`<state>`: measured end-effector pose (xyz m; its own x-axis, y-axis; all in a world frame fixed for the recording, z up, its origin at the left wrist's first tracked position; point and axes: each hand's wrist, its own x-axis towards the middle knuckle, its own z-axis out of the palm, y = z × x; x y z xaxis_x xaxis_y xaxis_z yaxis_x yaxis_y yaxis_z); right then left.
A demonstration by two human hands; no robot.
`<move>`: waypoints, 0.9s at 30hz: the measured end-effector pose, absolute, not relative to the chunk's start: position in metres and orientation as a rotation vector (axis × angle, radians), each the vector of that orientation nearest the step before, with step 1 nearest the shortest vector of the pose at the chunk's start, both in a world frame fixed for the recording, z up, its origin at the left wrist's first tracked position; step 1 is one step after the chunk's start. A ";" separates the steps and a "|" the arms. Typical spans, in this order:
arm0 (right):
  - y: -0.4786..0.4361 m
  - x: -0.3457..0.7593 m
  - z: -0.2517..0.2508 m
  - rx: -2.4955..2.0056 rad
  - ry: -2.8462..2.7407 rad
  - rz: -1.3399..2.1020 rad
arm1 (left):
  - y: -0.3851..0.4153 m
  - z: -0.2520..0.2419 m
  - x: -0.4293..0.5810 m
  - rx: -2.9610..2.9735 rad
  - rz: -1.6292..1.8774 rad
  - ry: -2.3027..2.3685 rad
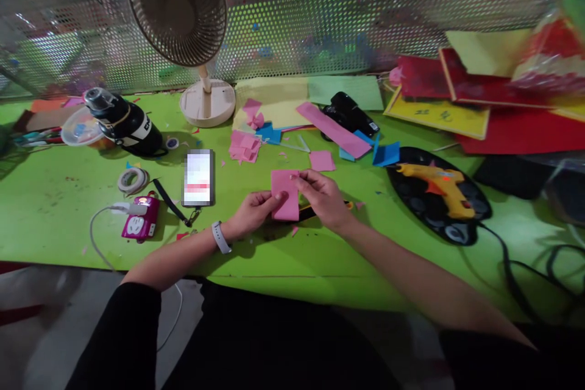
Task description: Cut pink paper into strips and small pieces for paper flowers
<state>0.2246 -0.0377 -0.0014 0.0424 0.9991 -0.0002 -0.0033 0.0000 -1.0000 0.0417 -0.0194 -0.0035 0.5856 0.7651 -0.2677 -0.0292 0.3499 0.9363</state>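
A pink paper piece [284, 204] is held upright between my two hands above the green table. My left hand [256, 210] pinches its lower left part, with the thumb on its face. My right hand [322, 195] pinches the upper right edge with thumb and forefinger. Under my right hand lies a black and yellow tool [311, 213], partly hidden. Just behind the hands a pink square [322, 161] lies flat, and a pile of pink pieces [245, 146] sits to the left, near a small pink pinwheel shape [255, 120].
At the left are a fan [208, 103], a black bottle [132, 128], a phone [198, 178], tape [132, 180] and a purple socket block [141, 219]. At the right, a yellow glue gun [441, 186] rests on a black tray [406, 195], its cable trailing right. Coloured sheets [507, 131] lie behind.
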 end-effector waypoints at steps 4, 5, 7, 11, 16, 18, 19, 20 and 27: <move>-0.039 0.225 -0.003 -1.277 -1.205 1.144 | -0.018 -0.006 0.041 1.122 0.652 0.786; -0.039 0.226 -0.004 -1.280 -1.212 1.139 | -0.018 -0.006 0.041 1.132 0.689 0.792; -0.040 0.226 -0.005 -1.276 -1.221 1.137 | -0.015 -0.006 0.039 1.165 0.789 0.825; -0.040 0.227 -0.006 -1.284 -1.231 1.159 | -0.008 -0.008 0.035 1.204 0.906 0.890; -0.039 0.228 -0.008 -1.298 -1.267 1.181 | -0.005 -0.009 0.033 1.214 0.893 0.887; -0.039 0.228 -0.011 -1.300 -1.284 1.176 | -0.005 -0.008 0.033 1.230 0.888 0.873; -0.040 0.228 -0.012 -1.302 -1.292 1.173 | -0.005 -0.008 0.033 1.238 0.885 0.867; -0.040 0.228 -0.013 -1.307 -1.298 1.167 | -0.006 -0.007 0.033 1.244 0.881 0.864; -0.042 0.228 -0.013 -1.310 -1.338 1.127 | -0.006 -0.006 0.033 1.260 0.862 0.886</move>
